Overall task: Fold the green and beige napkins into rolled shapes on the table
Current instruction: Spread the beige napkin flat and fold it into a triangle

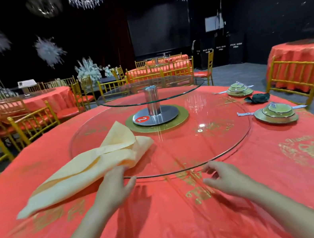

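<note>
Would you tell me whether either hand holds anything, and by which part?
Nothing is gripped. The left hand touches the beige napkin at its near right edge with straight fingers; the right hand is empty.

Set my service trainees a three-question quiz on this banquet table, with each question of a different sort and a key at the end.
1. True or false: the green napkin lies between the two place settings at the table's right side.
2. Which hand touches the beige napkin? A) left B) right C) both
3. Fill in: the red marker by the metal stand shows the number ___.

Key: 1 true. 2 A, the left hand has its fingertips at the napkin's near edge. 3 2.
</note>
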Action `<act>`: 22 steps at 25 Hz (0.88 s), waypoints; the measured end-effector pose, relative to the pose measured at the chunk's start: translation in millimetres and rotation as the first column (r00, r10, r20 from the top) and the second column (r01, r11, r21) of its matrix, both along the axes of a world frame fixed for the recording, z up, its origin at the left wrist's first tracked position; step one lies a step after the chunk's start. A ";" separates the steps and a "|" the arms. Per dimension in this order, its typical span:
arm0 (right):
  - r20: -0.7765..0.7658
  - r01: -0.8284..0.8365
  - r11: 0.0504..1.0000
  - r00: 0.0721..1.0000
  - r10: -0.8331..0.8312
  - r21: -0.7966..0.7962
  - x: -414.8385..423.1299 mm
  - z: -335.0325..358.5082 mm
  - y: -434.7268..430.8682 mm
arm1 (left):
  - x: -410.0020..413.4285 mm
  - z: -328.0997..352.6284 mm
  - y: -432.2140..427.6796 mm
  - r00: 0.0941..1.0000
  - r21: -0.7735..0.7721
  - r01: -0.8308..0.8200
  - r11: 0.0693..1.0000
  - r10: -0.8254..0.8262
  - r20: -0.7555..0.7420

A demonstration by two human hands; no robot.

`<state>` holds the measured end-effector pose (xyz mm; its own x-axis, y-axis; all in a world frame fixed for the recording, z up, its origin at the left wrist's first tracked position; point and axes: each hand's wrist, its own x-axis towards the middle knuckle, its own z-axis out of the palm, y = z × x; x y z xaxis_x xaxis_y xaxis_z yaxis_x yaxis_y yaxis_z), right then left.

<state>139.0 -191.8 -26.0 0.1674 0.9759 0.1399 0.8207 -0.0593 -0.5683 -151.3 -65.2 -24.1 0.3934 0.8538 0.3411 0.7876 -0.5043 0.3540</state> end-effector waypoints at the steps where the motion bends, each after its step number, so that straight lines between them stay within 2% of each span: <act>1: 0.005 0.003 1.000 1.000 -0.003 -0.009 -3.0 0.9 -0.4 | -6.1 -7.2 -2.4 1.000 -0.018 -0.013 1.000 0.012 -0.024; 11: 0.025 -0.017 1.000 1.000 0.018 -0.010 -10.1 4.4 7.6 | 0.7 14.0 53.2 0.980 0.033 -0.186 0.982 0.184 0.071; 13: 0.020 -0.008 1.000 1.000 0.008 0.010 -4.2 8.9 10.5 | 16.0 16.2 68.6 0.981 0.047 -0.195 0.980 0.193 0.028; 16: -0.007 0.010 0.999 1.000 -0.010 0.047 1.1 10.5 16.0 | 38.1 13.7 89.3 0.961 0.066 -0.246 0.967 0.252 -0.118; 18: -0.029 0.011 0.998 1.000 -0.009 0.054 2.8 6.9 19.5 | 48.1 13.0 105.5 0.949 0.014 -0.269 0.963 0.268 -0.167; 20: -0.032 0.006 0.999 0.999 -0.005 0.042 6.8 3.3 21.9 | 53.7 14.0 116.0 0.951 -0.013 -0.254 0.967 0.247 -0.184; 22: -0.030 0.019 0.999 0.999 -0.017 0.045 12.7 5.0 22.8 | 58.1 18.2 116.3 0.968 0.015 -0.207 0.978 0.207 -0.140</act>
<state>151.6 -169.1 -21.0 0.1898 0.9655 0.1781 0.8023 -0.0480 -0.5949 -93.2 51.1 -5.9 0.2519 0.9215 0.2956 0.9167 -0.3251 0.2323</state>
